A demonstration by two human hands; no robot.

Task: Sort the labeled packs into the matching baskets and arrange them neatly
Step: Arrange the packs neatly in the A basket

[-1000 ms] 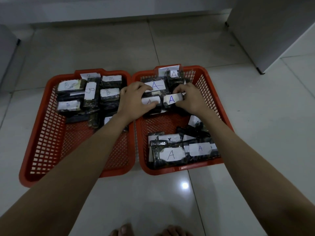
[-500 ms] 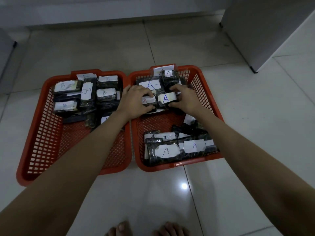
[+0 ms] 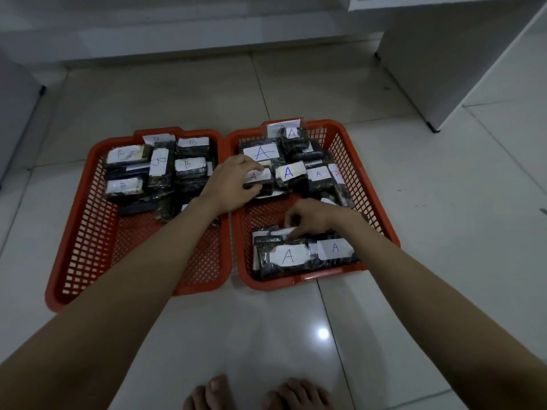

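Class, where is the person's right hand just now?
In the right-hand basket, the right hand rests on the near pile of A packs.

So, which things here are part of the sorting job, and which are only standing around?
Part of the job:
- left basket, holding the B packs
- right basket, holding the A packs
- left hand, on an A pack at the back
- right hand, at the front A packs

Standing around:
- white cabinet
- tiled floor
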